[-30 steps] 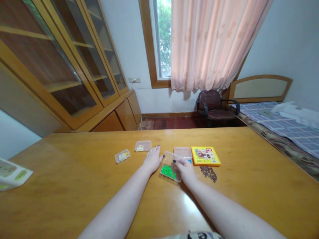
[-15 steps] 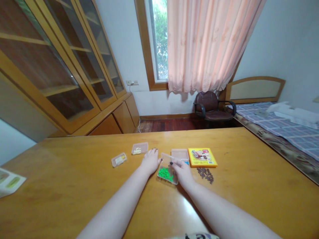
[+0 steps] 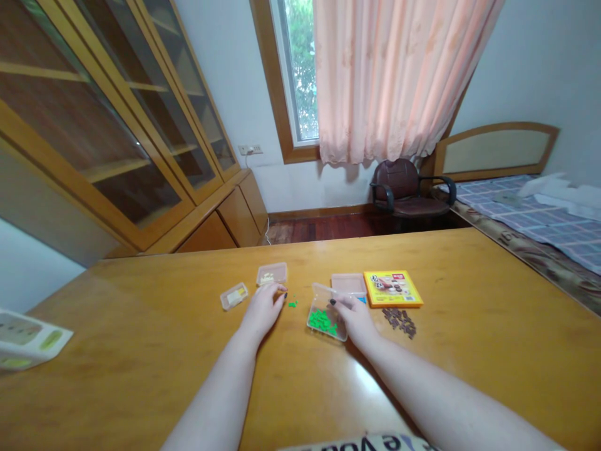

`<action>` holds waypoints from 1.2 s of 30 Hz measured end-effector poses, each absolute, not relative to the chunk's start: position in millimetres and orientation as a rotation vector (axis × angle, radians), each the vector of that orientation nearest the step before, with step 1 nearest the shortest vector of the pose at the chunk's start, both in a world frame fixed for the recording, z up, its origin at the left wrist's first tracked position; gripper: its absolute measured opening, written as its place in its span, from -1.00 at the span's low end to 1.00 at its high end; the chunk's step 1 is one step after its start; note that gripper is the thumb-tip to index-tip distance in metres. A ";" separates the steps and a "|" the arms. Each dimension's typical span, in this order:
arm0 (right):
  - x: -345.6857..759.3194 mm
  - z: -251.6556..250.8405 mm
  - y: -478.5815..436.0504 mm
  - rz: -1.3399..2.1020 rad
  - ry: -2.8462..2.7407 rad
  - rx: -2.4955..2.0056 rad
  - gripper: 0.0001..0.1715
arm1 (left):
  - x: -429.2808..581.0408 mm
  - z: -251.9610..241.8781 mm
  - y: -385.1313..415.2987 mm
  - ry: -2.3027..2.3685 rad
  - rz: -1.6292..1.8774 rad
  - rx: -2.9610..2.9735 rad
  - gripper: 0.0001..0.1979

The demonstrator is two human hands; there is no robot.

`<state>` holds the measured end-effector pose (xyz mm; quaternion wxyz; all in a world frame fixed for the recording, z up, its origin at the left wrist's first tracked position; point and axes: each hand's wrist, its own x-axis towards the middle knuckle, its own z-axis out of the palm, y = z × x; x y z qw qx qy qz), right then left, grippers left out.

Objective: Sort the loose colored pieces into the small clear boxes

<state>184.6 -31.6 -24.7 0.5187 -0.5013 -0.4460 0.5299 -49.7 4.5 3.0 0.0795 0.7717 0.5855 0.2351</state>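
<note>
Right hand (image 3: 355, 316) grips the clear plastic box (image 3: 321, 294) mid-table, most green pieces (image 3: 323, 321) still inside, just a few green bits (image 3: 293, 304) out on the table (image 3: 141, 344) to its left, by the left hand (image 3: 263, 308), fingers loosely curled, can't tell if empty.

Glossy wooden table (image 3: 164, 351) — clear, smooth plastic box (image 3: 323, 297) — soft cloth curtain (image 3: 399, 75).
</note>
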 end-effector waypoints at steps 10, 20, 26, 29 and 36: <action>184.7 -20.3 -32.7 1.281 -1.074 -1.267 -0.72 | -40.6 -15.7 4.6 1.497 0.427 2.467 -0.74; 185.7 -25.6 -32.1 1.272 -1.087 -1.248 -0.70 | -37.0 -7.1 1.9 1.551 0.385 2.456 -0.79; 185.3 -23.2 -31.8 1.259 -1.090 -1.236 -0.69 | -33.4 -4.5 -1.4 1.623 0.356 2.410 -0.84; 185.3 -21.1 -32.3 1.266 -1.089 -1.245 -0.69 | -33.7 -3.8 -2.0 1.666 0.313 2.417 -0.85; 185.3 -17.0 -33.7 1.271 -1.095 -1.268 -0.72 | -32.8 -0.7 -2.7 1.623 0.345 2.410 -0.84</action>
